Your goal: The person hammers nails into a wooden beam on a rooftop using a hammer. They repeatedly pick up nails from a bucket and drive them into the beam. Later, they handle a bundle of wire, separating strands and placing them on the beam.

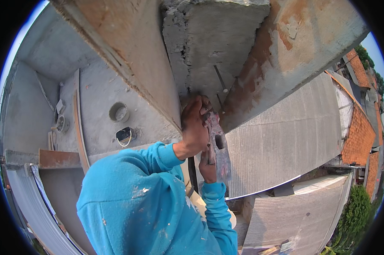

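My left hand [194, 126] is curled at the upper end of a mortar-caked, pinkish tool, which looks like a spirit level [223, 159] with a rectangular window. Its fingers are bent close to the concrete, and blur and the hand itself hide what is inside them. Lower down, my right hand [207, 167] grips the level's left edge from behind. The level points away from me toward a rough grey concrete face [223, 35]. That face lies between a left board [131, 41] and a right board [294, 60], both smeared with cement. Two thin nail-like rods [220, 78] stick out near the right board.
On the concrete floor to the left are a bucket [119, 112], a dark pail with a white handle [125, 136], another bucket [62, 123] and a long plank [78, 118]. Corrugated roofing [284, 140] spreads below on the right, with orange tiled roofs [359, 140] beyond.
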Tool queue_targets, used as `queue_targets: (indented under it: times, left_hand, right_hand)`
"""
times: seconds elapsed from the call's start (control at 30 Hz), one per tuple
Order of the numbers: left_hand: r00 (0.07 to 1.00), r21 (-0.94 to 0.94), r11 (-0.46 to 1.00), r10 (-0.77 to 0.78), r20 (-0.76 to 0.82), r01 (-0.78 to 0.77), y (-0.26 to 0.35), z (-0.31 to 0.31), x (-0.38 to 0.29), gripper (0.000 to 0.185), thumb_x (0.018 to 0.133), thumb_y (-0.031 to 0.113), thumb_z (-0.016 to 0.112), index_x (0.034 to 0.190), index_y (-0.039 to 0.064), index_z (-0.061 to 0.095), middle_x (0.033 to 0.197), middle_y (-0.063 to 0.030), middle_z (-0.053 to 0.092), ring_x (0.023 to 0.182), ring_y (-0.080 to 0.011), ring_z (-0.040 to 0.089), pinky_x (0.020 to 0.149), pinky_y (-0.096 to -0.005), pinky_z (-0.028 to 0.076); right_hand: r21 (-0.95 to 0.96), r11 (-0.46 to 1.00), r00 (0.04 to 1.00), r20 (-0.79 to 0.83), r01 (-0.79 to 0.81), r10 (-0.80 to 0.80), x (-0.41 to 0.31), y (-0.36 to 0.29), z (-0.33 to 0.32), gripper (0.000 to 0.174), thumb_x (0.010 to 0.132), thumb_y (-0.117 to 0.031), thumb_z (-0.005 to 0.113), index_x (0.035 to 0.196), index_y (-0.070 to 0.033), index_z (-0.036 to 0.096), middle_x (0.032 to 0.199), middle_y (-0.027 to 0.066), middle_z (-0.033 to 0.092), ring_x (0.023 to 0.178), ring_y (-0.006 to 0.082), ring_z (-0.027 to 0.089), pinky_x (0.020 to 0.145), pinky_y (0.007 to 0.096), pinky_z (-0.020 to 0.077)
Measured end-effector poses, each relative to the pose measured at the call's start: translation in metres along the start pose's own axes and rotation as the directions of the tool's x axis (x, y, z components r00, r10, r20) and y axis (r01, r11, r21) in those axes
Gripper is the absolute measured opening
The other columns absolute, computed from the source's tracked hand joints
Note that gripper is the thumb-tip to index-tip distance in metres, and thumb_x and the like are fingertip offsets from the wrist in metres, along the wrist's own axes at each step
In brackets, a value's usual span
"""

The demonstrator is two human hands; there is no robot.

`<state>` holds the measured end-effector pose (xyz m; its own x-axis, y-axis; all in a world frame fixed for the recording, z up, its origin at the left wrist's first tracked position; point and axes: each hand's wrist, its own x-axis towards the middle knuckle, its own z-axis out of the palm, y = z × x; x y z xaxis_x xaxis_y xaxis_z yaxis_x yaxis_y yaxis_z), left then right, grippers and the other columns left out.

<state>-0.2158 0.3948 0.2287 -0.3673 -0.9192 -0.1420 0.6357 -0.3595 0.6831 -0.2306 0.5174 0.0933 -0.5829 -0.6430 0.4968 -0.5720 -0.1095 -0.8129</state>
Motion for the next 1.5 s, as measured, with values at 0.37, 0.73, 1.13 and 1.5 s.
queue_targets:
  times: [0.37,0.73,1.13,1.5]
  left_hand:
    - [0.993,-0.026,1.0,0.014,0.114,-0.011,-0.004,-0.009,0.002,0.017,0.099,0.028,0.045,0.094,0.013,0.049,0.074,0.0054,0.038,0.063,-0.007,0.036,0.058,-0.0224,0.03]
    - [0.991,-0.072,0.995,-0.061,0.123,0.07,0.002,-0.013,0.005,0.016,0.099,0.028,0.045,0.094,0.014,0.049,0.075,0.0058,0.037,0.062,-0.0072,0.035,0.057,-0.022,0.029]
    - [0.999,0.029,0.998,0.049,0.015,-0.049,-0.007,-0.006,0.006,0.018,0.098,0.026,0.047,0.086,0.014,0.049,0.073,0.0062,0.039,0.061,-0.0056,0.034,0.055,-0.022,0.026]
    - [0.998,0.104,0.994,-0.023,0.064,0.017,0.001,-0.006,0.003,0.02,0.101,0.032,0.044,0.091,0.015,0.048,0.075,0.0045,0.038,0.063,-0.0082,0.037,0.058,-0.0237,0.033]
  right_hand:
    - [0.157,0.987,0.998,0.069,-0.021,0.011,0.003,-0.003,-0.01,0.033,0.098,-0.033,0.055,0.102,0.001,0.059,0.081,0.012,0.063,0.072,0.0255,0.062,0.069,0.0342,0.0491]
    - [0.016,1.0,0.997,0.074,-0.002,0.001,0.005,0.003,-0.009,0.021,0.097,-0.018,0.057,0.1,0.002,0.063,0.079,0.0116,0.063,0.068,0.0213,0.061,0.068,0.0326,0.0509]
    - [0.066,0.982,0.978,0.125,-0.178,0.169,0.003,-0.001,-0.003,0.035,0.093,-0.027,0.063,0.114,0.001,0.063,0.085,0.0155,0.067,0.074,0.0318,0.065,0.067,0.0374,0.0501]
    - [-0.04,0.999,0.998,-0.052,-0.027,0.025,0.034,-0.049,-0.022,0.012,0.076,-0.005,0.07,0.083,-0.003,0.06,0.07,0.0119,0.062,0.059,0.0165,0.063,0.051,0.0309,0.048]
